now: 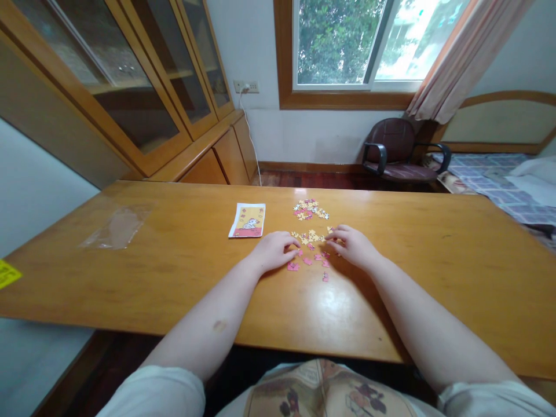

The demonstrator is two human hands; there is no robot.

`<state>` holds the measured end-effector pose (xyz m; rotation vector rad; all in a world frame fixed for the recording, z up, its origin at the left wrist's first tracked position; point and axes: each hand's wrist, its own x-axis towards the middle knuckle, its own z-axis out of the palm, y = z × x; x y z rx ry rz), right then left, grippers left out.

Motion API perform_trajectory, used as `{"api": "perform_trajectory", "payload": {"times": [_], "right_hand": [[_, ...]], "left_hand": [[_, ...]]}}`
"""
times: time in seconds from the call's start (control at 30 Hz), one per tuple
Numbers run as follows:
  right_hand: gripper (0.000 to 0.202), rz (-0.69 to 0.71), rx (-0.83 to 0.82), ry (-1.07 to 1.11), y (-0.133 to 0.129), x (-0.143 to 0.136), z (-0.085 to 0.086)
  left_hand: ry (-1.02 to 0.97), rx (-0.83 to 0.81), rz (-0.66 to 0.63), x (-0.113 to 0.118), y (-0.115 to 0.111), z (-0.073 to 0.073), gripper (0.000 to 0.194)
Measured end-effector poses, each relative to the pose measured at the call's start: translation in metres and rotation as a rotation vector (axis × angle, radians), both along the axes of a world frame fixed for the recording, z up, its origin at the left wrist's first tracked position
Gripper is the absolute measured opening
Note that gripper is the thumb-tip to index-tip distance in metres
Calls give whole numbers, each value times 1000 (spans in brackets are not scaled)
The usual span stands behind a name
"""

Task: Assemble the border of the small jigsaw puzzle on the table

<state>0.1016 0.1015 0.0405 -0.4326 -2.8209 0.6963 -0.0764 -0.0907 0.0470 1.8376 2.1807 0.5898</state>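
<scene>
Small jigsaw pieces lie on the wooden table in groups. A mixed pile (309,209) of yellow, pink and white pieces is farthest back. In front of it is a cluster of yellow pieces (311,236), and nearer to me several pink pieces (307,261) lie scattered. My left hand (277,251) rests at the left edge of these pieces, fingers curved and apart, near a small pink piece. At the right edge of the yellow cluster is my right hand (351,245), its fingertips by a yellow piece; whether it grips anything is too small to tell.
A picture card (248,220) with a yellow and pink print lies left of the pieces. Farther left is a clear plastic bag (116,227). A yellow label (7,274) is at the table's left edge. Beyond the table stand a chair (394,147) and glass-door cabinets.
</scene>
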Motion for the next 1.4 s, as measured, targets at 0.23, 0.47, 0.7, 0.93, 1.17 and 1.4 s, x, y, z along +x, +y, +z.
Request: {"api": "perform_trajectory", "payload": {"times": [0.23, 0.47, 0.7, 0.93, 1.17, 1.4], "right_hand": [[18, 14, 34, -74, 20, 6, 9], [19, 42, -3, -142, 25, 6, 5], [18, 156, -41, -263, 9, 5, 16], [22, 358, -18, -406, -28, 3, 18], [13, 306, 16, -431, -21, 3, 17], [16, 157, 78, -353, -11, 6, 26]], "left_hand": [[96, -51, -115, 14, 7, -8, 26], [140, -69, -120, 20, 11, -12, 24], [159, -39, -130, 21, 12, -13, 23], [143, -37, -124, 22, 12, -14, 22], [133, -51, -113, 22, 11, -14, 23], [75, -49, -104, 20, 11, -9, 21]]}}
